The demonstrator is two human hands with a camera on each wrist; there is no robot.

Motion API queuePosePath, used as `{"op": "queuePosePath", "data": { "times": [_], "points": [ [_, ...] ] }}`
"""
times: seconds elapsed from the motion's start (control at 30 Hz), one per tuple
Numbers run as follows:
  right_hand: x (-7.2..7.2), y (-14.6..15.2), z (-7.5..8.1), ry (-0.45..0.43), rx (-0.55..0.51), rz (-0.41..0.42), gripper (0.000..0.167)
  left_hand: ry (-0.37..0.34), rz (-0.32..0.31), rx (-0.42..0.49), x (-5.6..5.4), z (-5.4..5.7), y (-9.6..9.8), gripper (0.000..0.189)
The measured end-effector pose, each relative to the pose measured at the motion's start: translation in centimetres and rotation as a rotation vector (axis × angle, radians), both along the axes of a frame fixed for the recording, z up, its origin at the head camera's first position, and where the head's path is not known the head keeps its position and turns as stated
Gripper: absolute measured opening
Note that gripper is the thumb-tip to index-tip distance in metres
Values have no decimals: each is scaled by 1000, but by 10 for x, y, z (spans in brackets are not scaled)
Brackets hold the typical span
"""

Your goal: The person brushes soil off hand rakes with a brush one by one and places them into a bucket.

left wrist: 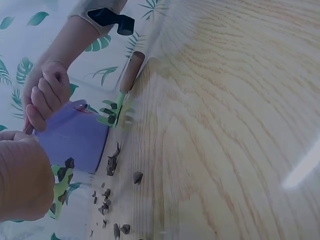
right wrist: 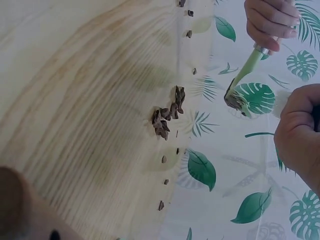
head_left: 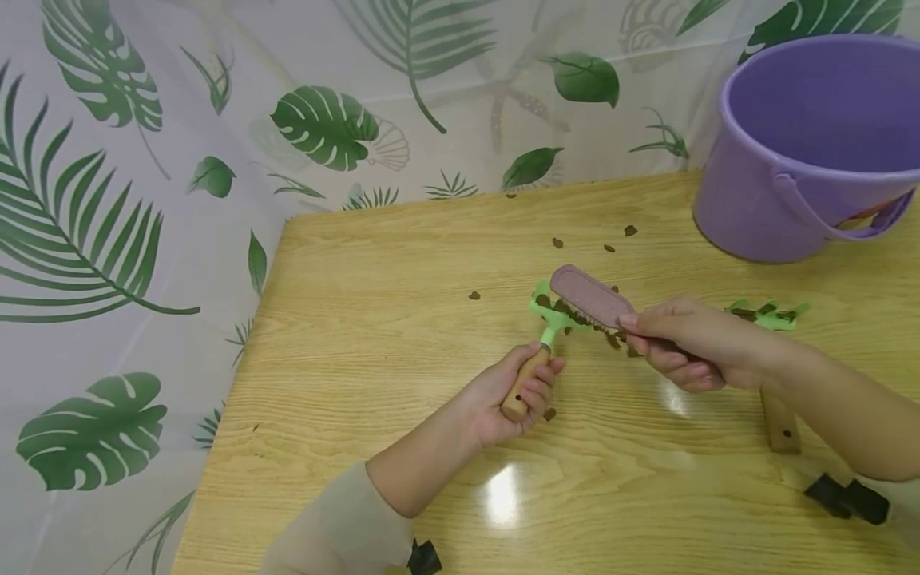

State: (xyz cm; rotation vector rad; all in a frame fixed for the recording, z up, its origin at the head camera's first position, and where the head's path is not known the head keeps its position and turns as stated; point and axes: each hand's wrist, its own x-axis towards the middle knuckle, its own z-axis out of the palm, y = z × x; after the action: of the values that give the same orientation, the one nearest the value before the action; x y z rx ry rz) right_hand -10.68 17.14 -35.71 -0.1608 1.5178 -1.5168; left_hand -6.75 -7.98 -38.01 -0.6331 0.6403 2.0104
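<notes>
My left hand [head_left: 492, 403] grips the wooden handle of a small green-headed garden tool [head_left: 552, 335], raised over the table. Dark brown bits cling to its green head, also seen on the tool [left wrist: 61, 192] in the left wrist view. In my right hand [head_left: 690, 343] is a brush [head_left: 592, 297] with a flat mauve back, held by its handle. The brush's bristle side lies against or just over the tool's head; exact contact cannot be told. Brown bits [right wrist: 162, 122] lie on the wooden table below both hands.
A purple bucket [head_left: 762, 192] with a handle stands at the back right. Near my right forearm lies a second green garden tool [head_left: 776, 319] with brown bits on its tines. A leaf-patterned sheet [head_left: 460, 104] hangs behind the table [head_left: 345, 335]. Several stray bits dot the tabletop.
</notes>
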Motion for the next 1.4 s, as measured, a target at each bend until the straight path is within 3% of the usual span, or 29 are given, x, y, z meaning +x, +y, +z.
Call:
{"op": "queuePosePath", "data": {
  "times": [0.07,0.2,0.63,0.77,1.03,1.4],
  "points": [
    [-1,0,-1,-58,-24,4,37,0,-7,23,-1,-1,0,27],
    [-2,-2,-4,-93,26,9,37,22,-38,59,-1,-1,2,25],
    [-4,-6,-18,-68,74,42,36,91,-134,43,1,-1,7,30],
    [-2,-9,-23,13,153,47,38,90,-153,48,0,-1,8,33],
    [3,-17,-36,366,418,53,43,91,-135,34,0,-6,8,37],
    [5,-22,-43,642,534,59,42,98,-75,-7,3,-13,12,42]
  ]
}}
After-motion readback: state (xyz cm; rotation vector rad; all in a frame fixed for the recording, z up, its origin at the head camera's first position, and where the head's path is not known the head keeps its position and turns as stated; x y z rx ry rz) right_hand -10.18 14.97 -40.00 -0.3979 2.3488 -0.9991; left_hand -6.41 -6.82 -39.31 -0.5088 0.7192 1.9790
